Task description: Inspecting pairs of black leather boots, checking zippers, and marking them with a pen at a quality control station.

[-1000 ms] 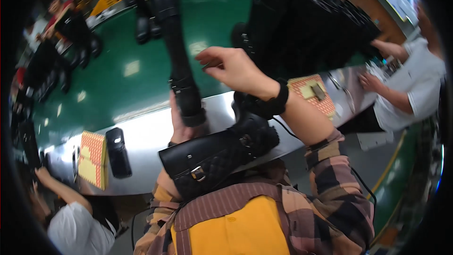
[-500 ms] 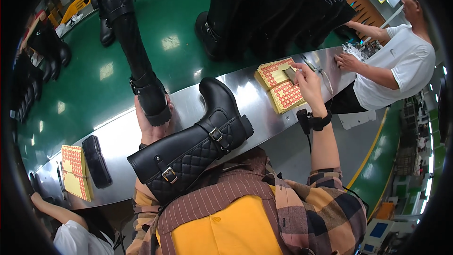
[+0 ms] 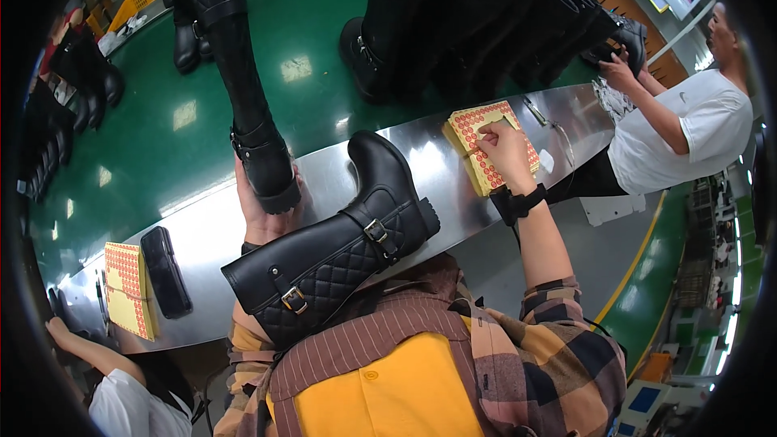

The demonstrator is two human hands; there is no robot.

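My left hand (image 3: 257,209) grips a tall black boot (image 3: 243,73) around its heel and foot, with the shaft leaning away over the green surface. Across my lap and the metal table edge lies another black boot (image 3: 324,263), quilted and buckled, its toe pointing away. Over a stack of yellow sheets with round red stickers (image 3: 486,174), my right hand (image 3: 508,152) has its thumb and fingers pinched together. Whatever those fingers hold is too small or hidden to name. A band goes around the stack.
Several black boots (image 3: 461,24) stand at the back right. A phone (image 3: 166,271) lies beside a second sticker stack (image 3: 125,291) on the left. A cable-like item (image 3: 554,125) rests right of my hand. One person (image 3: 688,125) at right handles a boot; another's arm (image 3: 89,352) shows lower left.
My right hand has come down and left onto the sticker sheets; the small greyish piece at its fingers is less visible. The person at right has raised a boot. My left hand stays put.
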